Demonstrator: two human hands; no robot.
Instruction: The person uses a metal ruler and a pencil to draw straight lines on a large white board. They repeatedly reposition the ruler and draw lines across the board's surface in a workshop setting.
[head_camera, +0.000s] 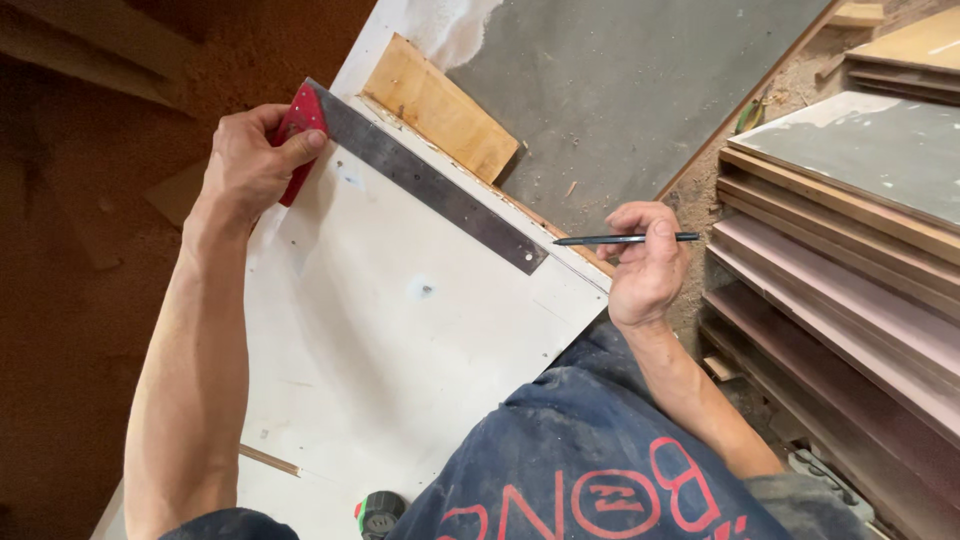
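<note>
Two hands occupied: square (420, 180) pinned on white board (400, 330) by left hand (250, 160); pencil (625, 239) gripped by right hand (645, 265). Stacked boards (850, 250) alongside, cut off.

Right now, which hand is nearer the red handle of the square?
Left. The left hand grips the red handle; the right hand, holding a pencil, sits beyond the steel blade's far end.

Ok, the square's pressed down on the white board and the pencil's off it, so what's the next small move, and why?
Probably bring the pencil tip down to the steel blade of the square. The left hand pins the square's red handle at the white board edge, so the blade lies flat across it, while the right hand holds the pencil clear of the board, beyond the blade's end.
</note>
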